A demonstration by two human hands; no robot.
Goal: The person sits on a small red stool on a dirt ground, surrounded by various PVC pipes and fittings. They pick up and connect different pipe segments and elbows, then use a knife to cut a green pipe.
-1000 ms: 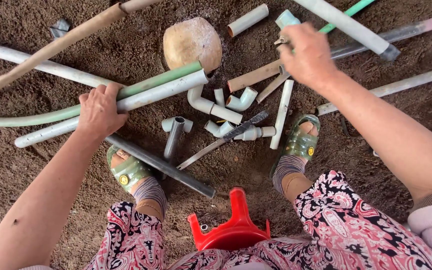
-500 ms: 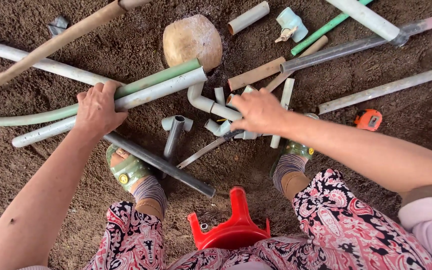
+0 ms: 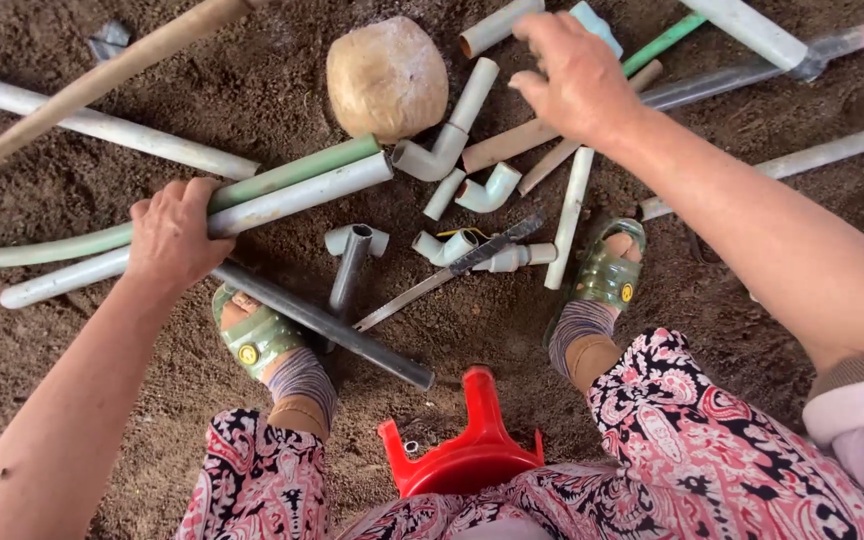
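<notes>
Two pipes under left hand; right hand well apart.

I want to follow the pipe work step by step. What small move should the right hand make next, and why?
Probably lower the right hand onto the short pipe piece just beyond its fingers. It hovers open and holds nothing, while the left hand already grips the long white pipe whose open end faces the loose elbow fitting.

outdoor dirt work yard | bare soil | scattered pipe offcuts
</notes>
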